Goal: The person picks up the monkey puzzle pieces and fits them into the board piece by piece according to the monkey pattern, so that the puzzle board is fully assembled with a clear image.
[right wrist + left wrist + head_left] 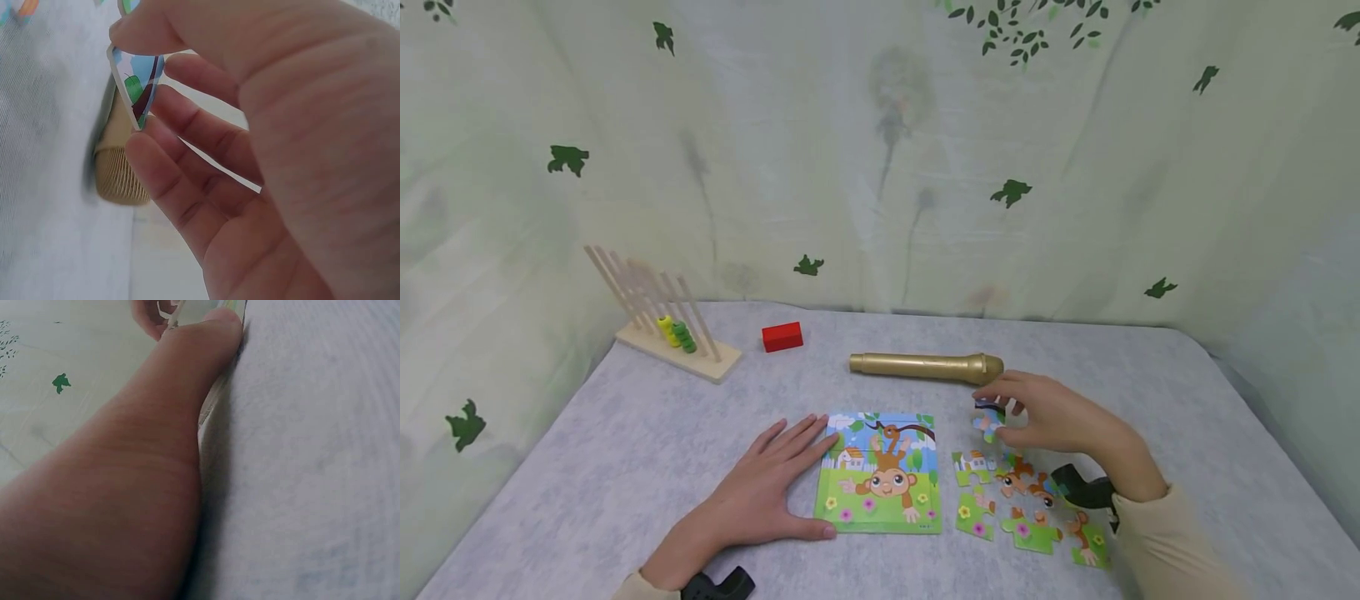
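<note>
A square puzzle board with a printed monkey hanging from a branch lies flat on the table. My left hand rests at its left side, fingers straight and spread, fingertips at the left edge and thumb near the lower left corner. In the left wrist view, the left thumb reaches the board's edge. Above the table to the right, my right hand pinches a jigsaw piece between thumb and fingers; it shows blue sky, a brown branch and green. Below that hand, several loose jigsaw pieces lie in a loose group, partly hidden by it.
Behind the board lies a gold tube-shaped object with a thicker, ribbed end, close to the right hand. A red block sits at the back left. Beside it stands a wooden peg rack with yellow and green beads.
</note>
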Tool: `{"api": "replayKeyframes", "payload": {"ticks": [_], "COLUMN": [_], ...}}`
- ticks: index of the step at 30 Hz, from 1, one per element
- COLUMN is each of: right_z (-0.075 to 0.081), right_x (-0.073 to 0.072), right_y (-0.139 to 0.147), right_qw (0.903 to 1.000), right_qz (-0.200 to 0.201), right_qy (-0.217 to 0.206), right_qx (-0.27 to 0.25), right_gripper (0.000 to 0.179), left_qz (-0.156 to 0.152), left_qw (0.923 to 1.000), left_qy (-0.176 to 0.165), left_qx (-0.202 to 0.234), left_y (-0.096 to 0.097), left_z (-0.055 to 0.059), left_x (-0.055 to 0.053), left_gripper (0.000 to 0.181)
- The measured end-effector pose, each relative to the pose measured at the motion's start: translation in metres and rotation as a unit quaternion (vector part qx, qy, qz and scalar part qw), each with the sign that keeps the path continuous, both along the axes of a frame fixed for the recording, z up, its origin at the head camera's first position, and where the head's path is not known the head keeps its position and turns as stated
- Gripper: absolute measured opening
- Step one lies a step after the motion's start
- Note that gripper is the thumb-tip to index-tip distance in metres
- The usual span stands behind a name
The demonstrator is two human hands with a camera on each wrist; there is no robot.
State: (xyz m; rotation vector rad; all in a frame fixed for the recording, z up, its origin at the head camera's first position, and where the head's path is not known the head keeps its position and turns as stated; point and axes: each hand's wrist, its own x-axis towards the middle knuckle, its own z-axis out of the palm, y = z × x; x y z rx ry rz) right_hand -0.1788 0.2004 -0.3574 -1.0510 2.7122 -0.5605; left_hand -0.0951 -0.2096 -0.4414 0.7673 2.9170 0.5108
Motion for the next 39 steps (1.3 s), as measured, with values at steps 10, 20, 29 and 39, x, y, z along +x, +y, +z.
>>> {"api": "replayKeyframes", "payload": {"ticks": [10,20,29,39], "right_z": [0.002,-0.001,-0.012,-0.025], "right_x": [-0.002,-0.004,-0.005,-0.007], "right_y": [-0.030,-0.056,-0.074,-0.087], "right_qw": [0.9993,0.9976,0.9955,0.9951], "right_qz": [0.035,0.061,0.094,0.099], "right_qy": [-0.015,-0.026,-0.006,0.009], "right_qx": [-0.006,-0.018,-0.013,0.001], "right_gripper": [0.043,0.047,0.044,0.041], "left_qz": [0.000,0.003,0.005,0.003], "left_qw": [1.0000,1.0000,1.0000,1.0000], "left_qy": [-0.002,0.001,-0.001,0.003], "left_qx": [0.001,0.001,0.000,0.002], "left_y": [0.000,0.000,0.000,0.000], "left_z": [0.000,0.001,-0.001,-0.002], "left_x": [0.000,-0.001,-0.001,-0.001], "left_gripper": [0.116,0.117,0.117,0.116]}}
